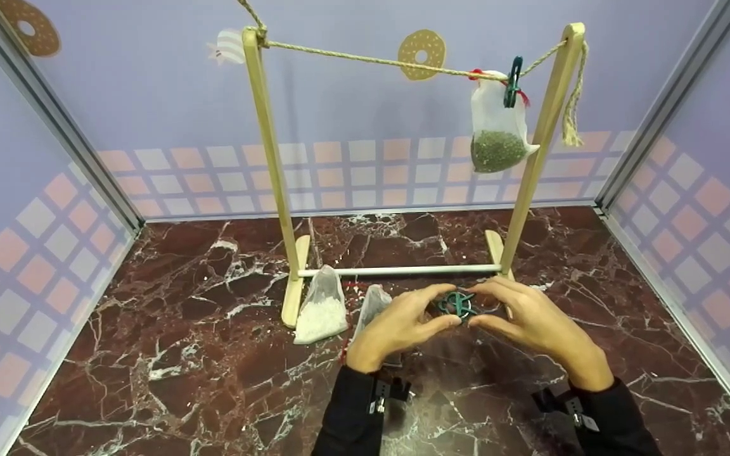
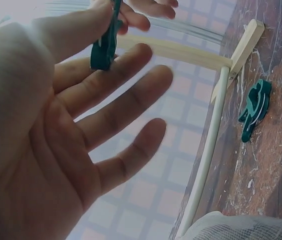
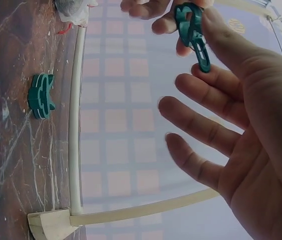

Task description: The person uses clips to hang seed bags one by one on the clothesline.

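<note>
Both hands meet low in front of the wooden rack, fingertips around a green plastic clothespin (image 1: 457,305). My left hand (image 1: 397,323) pinches one side of this clothespin (image 2: 104,50) with its thumb and forefinger, the other fingers spread. From the opposite side, my right hand (image 1: 533,316) pinches it too, its thumb against the clothespin (image 3: 191,35) in the right wrist view. A second green clothespin (image 2: 256,107) lies on the marbled surface below. To the left are a mesh bag of white grains (image 1: 320,320) and another mesh bag (image 1: 372,304), partly hidden by the left hand.
The wooden rack (image 1: 270,145) carries a rope (image 1: 365,59) between its posts. From the rope hangs a mesh bag of green bits (image 1: 498,149), clipped by a dark green clothespin (image 1: 512,85). A white crossbar (image 1: 403,271) runs low behind the hands. Patterned walls enclose three sides.
</note>
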### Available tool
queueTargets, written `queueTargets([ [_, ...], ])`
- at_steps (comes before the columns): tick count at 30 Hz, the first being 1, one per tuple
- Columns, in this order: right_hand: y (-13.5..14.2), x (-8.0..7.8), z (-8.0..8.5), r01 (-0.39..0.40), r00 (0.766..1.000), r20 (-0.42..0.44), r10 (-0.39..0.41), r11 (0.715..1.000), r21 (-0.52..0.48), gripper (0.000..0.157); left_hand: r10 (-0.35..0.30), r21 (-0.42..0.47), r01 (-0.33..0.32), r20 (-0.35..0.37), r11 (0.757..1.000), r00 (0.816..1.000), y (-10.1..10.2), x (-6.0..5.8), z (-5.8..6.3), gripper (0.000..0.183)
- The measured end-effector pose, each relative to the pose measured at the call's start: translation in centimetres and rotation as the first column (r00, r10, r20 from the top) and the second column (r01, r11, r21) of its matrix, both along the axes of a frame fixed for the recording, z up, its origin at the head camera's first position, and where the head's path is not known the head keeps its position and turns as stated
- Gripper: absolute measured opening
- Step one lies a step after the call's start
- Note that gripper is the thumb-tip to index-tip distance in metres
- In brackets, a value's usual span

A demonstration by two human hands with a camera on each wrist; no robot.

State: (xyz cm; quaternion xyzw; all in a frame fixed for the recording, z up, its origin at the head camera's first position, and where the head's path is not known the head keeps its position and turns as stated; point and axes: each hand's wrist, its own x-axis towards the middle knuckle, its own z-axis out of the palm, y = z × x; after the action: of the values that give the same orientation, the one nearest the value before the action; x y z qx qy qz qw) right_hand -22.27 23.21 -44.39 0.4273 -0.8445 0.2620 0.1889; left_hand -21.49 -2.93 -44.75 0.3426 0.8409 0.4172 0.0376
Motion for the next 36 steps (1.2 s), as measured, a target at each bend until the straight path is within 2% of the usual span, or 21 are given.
queueTargets([
  [7, 0.00, 0.00, 0.13, 0.013, 1.000, -0.016, -0.014, 0.999, -0.030, 0.047, 0.031, 0.047, -0.030, -0.024, 0.998, 0.999, 0.03, -0.11, 0.00, 0.055],
  [12, -0.14, 0.02, 0.21, -0.032, 0.999, 0.001, 0.032, 0.995, -0.092, 0.044, 0.035, 0.042, -0.034, -0.017, 0.999, 0.999, 0.29, -0.04, 0.07, 0.053],
  [16, -0.39, -0.02, 0.25, -0.063, 0.998, 0.010, 0.065, 0.987, -0.148, 0.041, 0.005, 0.071, -0.005, -0.002, 0.997, 1.000, 0.46, 0.02, 0.10, 0.052],
  [26, -0.83, -0.22, 0.28, -0.096, 0.993, -0.094, 0.078, 0.974, -0.207, 0.032, -0.012, 0.113, 0.015, -0.028, 0.993, 1.000, 0.51, 0.05, 0.31, 0.052],
  [36, -0.85, -0.43, 0.45, -0.142, 0.983, -0.153, 0.104, 0.953, -0.267, 0.024, 0.015, 0.086, -0.004, -0.127, 0.996, 0.992, 0.31, -0.29, -0.04, 0.046],
])
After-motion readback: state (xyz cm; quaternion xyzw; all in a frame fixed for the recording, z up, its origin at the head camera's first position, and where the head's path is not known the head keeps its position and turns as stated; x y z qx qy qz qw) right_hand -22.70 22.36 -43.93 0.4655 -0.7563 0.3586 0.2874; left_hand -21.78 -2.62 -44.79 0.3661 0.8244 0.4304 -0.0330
